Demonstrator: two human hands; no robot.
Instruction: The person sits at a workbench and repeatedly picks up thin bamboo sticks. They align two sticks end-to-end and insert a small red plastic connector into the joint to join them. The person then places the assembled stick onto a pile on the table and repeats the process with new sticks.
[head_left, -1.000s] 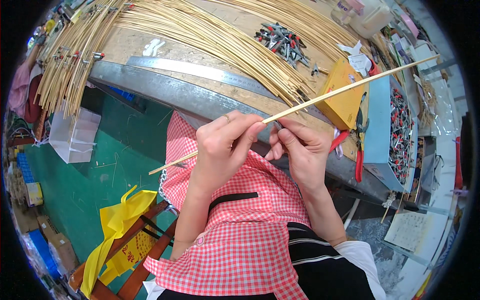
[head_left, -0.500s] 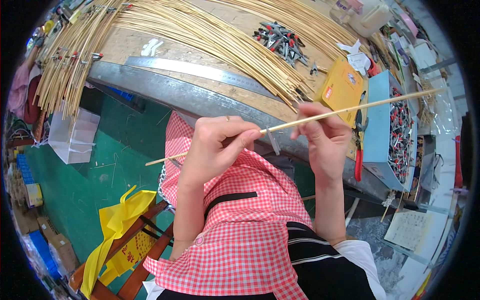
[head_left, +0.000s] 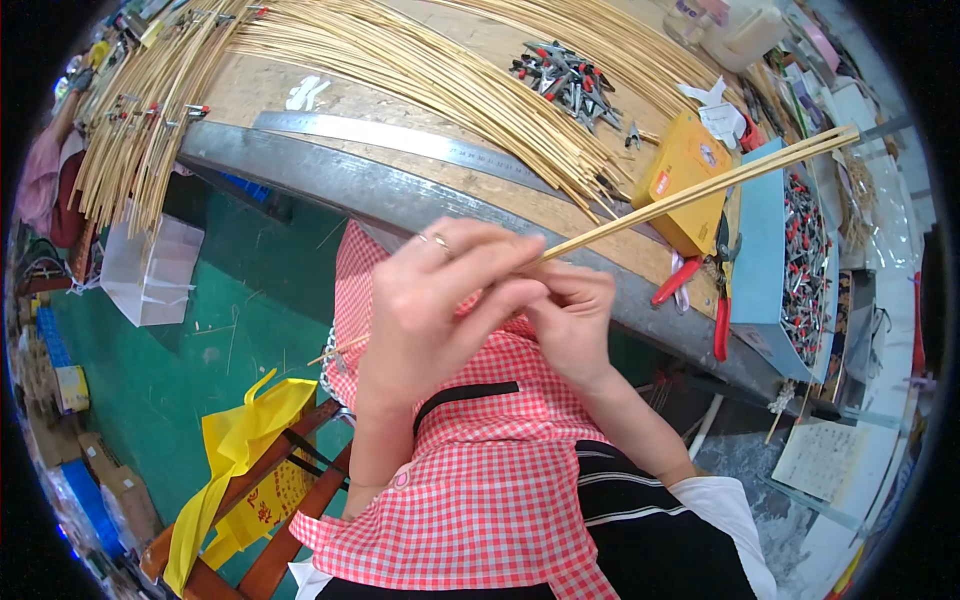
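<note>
A pair of thin bamboo sticks (head_left: 725, 180), lying close together, slants up to the right across the bench edge. My left hand (head_left: 435, 300), a ring on one finger, is closed round their lower part. A thin stick end (head_left: 340, 350) pokes out behind it, over the red checked apron (head_left: 490, 480). My right hand (head_left: 575, 320) presses up against the left fingertips, its thumb and fingers pinched at the sticks. The exact pinching point is hidden between the two hands.
Long bamboo sticks (head_left: 420, 75) cover the wooden bench. A pile of small clips (head_left: 570, 85), a steel ruler (head_left: 400, 140), a yellow box (head_left: 685, 180), red-handled pliers (head_left: 722, 310) and a blue box of clips (head_left: 765, 270) lie about. Clamped sticks (head_left: 140, 150) overhang at left.
My right hand has come left and down from along the stick to meet my left hand. The sticks' far end has swung upward, and two sticks now show side by side.
</note>
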